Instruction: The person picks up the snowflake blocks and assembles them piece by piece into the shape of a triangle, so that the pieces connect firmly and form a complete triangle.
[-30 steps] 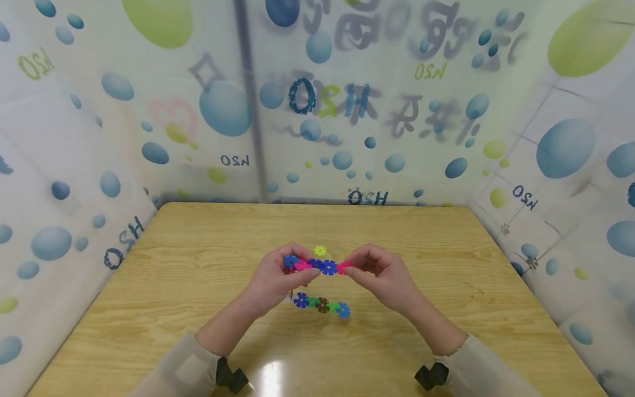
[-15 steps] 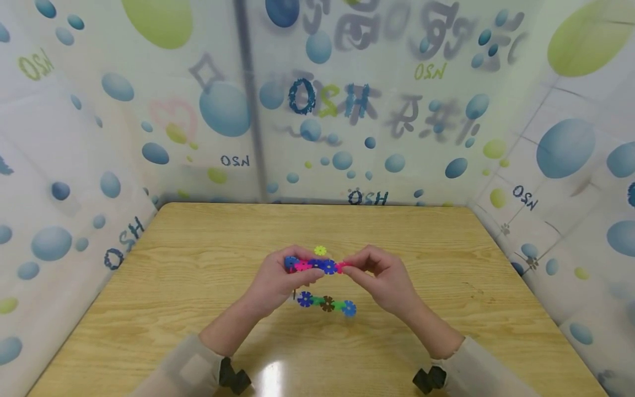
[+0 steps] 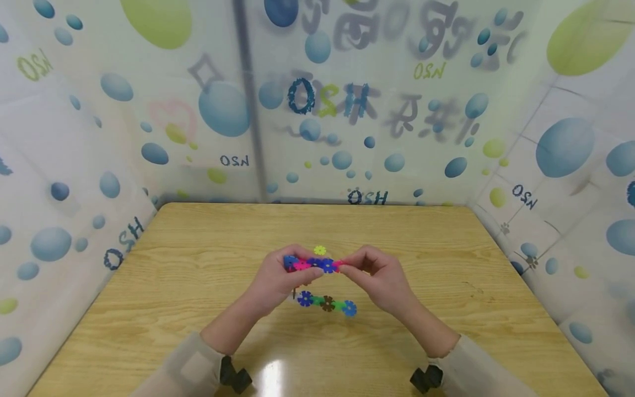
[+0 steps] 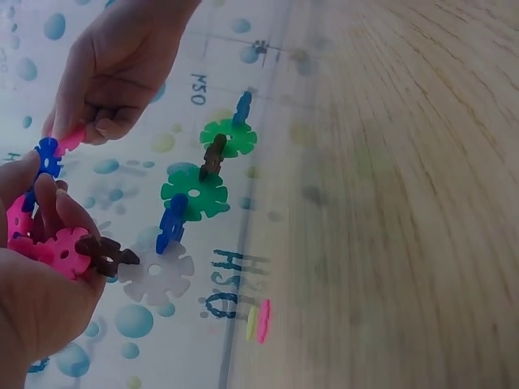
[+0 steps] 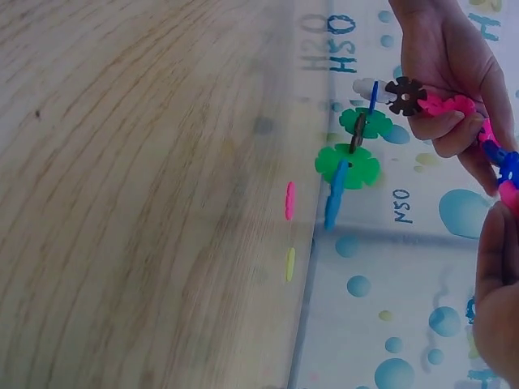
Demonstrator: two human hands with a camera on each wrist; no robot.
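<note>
Between my two hands runs a chain of notched plastic snowflake discs, slotted edge to edge. My left hand (image 3: 275, 278) grips it around its pink discs (image 3: 301, 266). With thumb and fingertips, my right hand (image 3: 382, 275) pinches a pink disc (image 4: 71, 139) against a dark blue disc (image 3: 328, 266) at the chain's end. Below the left hand the rest of the chain hangs above the table: a brown disc (image 5: 405, 96), a clear disc (image 4: 156, 274), then blue, green (image 4: 195, 194) and brown ones, ending in a light blue disc (image 3: 349, 308). Fingers partly cover the held stretch.
On the wooden table (image 3: 446, 248) beyond the hands lies a loose yellow disc (image 3: 319, 250). A loose pink disc (image 5: 289, 201) lies near it, seen in the wrist views. Curtains printed with bubbles (image 3: 342, 160) enclose the table's back and sides.
The hanging part of the chain has swung slightly to the right since a second ago. Both hands stay nearly in place, the right one drawing marginally closer to the left.
</note>
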